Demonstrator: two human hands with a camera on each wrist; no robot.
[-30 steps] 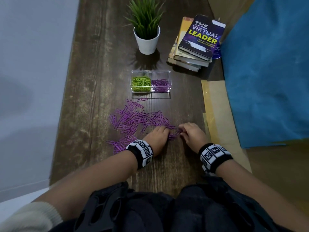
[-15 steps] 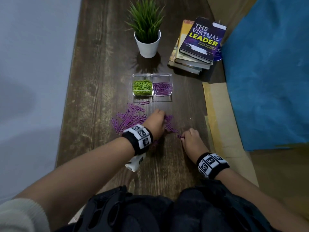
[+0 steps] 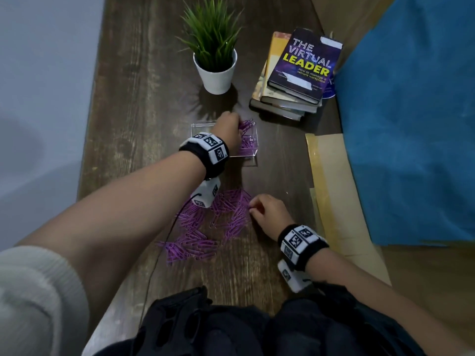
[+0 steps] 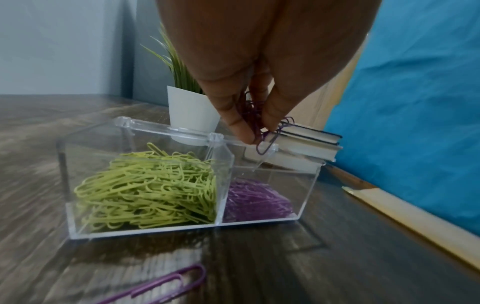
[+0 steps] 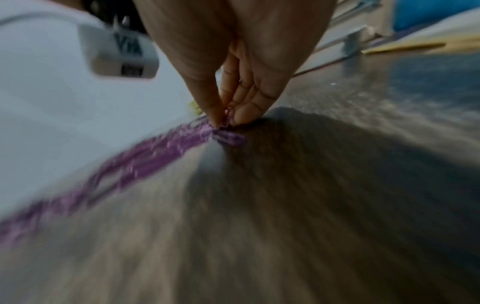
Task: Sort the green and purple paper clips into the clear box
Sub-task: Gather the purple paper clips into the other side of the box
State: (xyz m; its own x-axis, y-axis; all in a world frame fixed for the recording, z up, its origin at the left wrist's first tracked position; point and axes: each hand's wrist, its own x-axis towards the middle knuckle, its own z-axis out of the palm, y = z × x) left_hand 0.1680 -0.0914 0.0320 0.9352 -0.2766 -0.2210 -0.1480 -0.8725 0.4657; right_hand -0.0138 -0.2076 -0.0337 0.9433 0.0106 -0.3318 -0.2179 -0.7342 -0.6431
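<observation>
A clear two-part box stands mid-table, with green clips in its left compartment and purple clips in its right. My left hand hangs over the right compartment and pinches a bunch of purple clips. Loose purple clips lie scattered on the wood nearer me. At the right edge of that pile my right hand pinches a purple clip on the table; that wrist view is blurred.
A potted plant in a white pot stands behind the box, and a stack of books lies at the back right. Tan paper and a blue cloth border the table's right edge. One purple clip lies before the box.
My left hand left the pile with a bunch of purple clips and rose forward to above the box's right compartment. The right hand shifted slightly toward the pile.
</observation>
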